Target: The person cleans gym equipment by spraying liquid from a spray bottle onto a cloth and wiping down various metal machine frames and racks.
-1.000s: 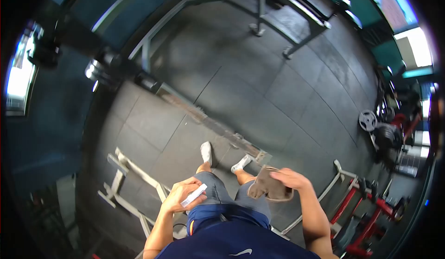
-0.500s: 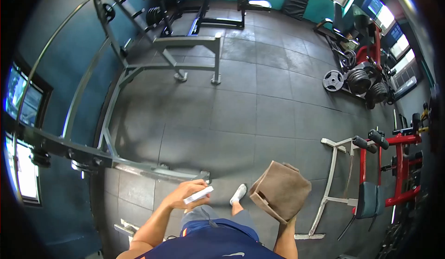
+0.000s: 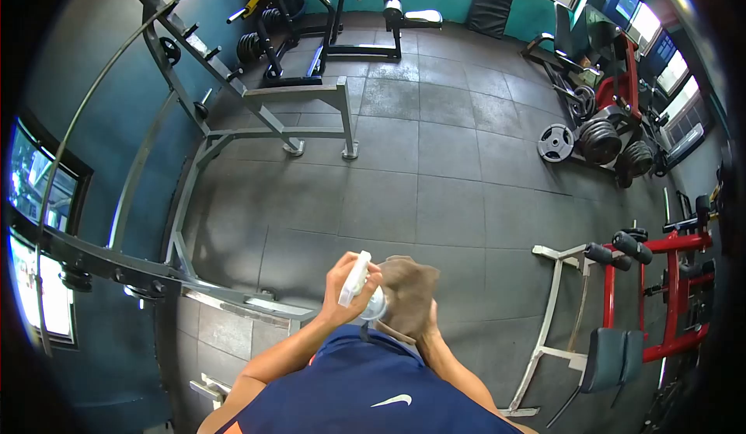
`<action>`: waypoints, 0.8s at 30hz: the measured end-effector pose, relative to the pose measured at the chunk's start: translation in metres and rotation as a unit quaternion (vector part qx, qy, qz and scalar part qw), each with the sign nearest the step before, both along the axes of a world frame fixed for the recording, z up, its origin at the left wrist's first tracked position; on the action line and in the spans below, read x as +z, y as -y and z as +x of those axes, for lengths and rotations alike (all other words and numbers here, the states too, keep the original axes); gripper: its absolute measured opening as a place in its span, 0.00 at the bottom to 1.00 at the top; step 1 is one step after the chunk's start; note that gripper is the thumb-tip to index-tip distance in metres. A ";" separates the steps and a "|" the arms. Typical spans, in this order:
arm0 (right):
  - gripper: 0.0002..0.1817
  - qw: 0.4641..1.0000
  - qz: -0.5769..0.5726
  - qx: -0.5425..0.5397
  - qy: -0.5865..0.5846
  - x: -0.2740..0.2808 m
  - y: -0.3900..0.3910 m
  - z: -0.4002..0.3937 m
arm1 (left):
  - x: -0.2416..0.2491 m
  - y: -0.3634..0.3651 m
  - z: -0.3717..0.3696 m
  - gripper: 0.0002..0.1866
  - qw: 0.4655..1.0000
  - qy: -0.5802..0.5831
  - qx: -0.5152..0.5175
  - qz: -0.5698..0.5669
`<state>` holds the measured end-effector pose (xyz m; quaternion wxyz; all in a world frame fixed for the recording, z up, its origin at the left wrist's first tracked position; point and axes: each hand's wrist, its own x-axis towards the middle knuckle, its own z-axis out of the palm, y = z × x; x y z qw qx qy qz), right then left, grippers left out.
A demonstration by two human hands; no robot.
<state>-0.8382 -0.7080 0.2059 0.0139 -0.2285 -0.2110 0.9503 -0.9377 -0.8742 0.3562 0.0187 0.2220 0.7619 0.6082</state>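
My left hand (image 3: 340,288) is wrapped round the neck of a spray bottle (image 3: 374,306) with a white trigger head and a clear body. Just right of it hangs a brown cloth (image 3: 410,288), folded and close up against the bottle in this view. My right hand (image 3: 430,327) grips this cloth from its right side, with most of the fingers hidden behind the fabric. Both hands are held in front of my chest, over the blue shirt (image 3: 365,387).
A grey rack frame (image 3: 186,201) with a long barbell (image 3: 101,84) stands on the left. On the right are a red and white machine (image 3: 672,294) with padded rollers and several weight plates (image 3: 556,143). Dark rubber tiles (image 3: 381,201) cover the floor between them.
The cloth and my right hand have come in leftward toward the bottle. My left hand has risen and moved right, so the bottle's clear body now shows.
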 end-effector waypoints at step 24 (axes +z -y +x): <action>0.27 0.977 -0.049 -0.164 0.130 -0.042 -0.171 -0.464 | -0.141 -0.141 -0.544 0.10 0.969 -0.140 0.092 -0.184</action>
